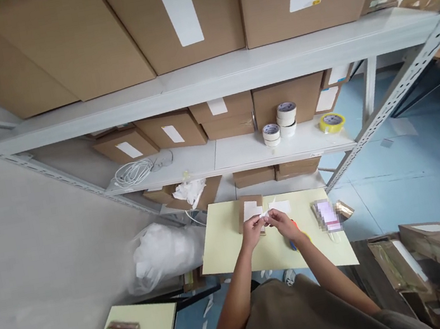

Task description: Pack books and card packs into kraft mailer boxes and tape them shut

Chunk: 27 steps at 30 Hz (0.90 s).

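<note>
head view: left hand point(253, 230), right hand point(280, 222) pinch white slip point(264, 214) above table point(223, 243); light, even grip should limit creasing.

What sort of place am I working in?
Probably a packing or storage room: a tall shelving rack holds labelled cardboard boxes and rolls of tape.

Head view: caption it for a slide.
Left hand and right hand hold a small white piece above a yellow table bearing a cardboard box.
</note>
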Motion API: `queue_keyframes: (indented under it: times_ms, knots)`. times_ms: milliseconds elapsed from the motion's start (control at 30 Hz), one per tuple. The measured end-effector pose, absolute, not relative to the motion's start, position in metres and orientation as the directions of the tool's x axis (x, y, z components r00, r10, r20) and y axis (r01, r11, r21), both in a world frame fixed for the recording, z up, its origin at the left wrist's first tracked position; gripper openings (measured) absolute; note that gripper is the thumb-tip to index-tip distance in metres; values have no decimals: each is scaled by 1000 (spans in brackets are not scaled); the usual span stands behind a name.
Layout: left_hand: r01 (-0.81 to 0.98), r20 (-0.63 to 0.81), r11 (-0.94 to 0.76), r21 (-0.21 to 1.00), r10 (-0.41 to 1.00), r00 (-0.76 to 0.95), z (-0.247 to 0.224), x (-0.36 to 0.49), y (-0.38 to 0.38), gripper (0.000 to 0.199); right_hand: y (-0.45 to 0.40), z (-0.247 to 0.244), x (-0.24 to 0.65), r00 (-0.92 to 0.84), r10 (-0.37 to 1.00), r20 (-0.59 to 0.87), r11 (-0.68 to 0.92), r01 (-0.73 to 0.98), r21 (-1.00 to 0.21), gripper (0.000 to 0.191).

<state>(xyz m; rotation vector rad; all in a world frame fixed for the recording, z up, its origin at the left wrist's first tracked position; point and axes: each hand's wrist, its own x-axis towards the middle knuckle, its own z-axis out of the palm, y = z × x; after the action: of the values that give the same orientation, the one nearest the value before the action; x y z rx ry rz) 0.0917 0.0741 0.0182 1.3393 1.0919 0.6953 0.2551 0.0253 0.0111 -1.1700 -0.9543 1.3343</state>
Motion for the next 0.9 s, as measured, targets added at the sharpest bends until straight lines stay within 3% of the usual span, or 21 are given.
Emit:
queue_keyframes:
  times_ms: [200, 433, 533, 700, 900]
  knots:
    - [-48, -276, 299, 953, 923, 269, 10, 76, 99, 58, 25, 10, 263, 145, 975, -169, -121, -293, -949, 40]
    - [-134, -254, 226, 965, 933, -255, -5, 37, 152, 53, 38, 8, 267, 527, 818, -232, 9, -414, -910, 36]
    - [-111, -226, 199, 974, 912, -342, -9, 8, 165, 52, 61, 3, 245, 616, 738, -277, 14, -424, -906, 33]
    - [-25, -120, 118, 993, 942, -313, -15, -50, 182, 51, 117, -19, 175, 569, 728, -383, -84, -480, -873, 46]
    - [92, -74, 108, 990, 946, -315, -20, -128, 196, 55, 203, -55, 71, 411, 844, -344, -119, -482, -868, 41]
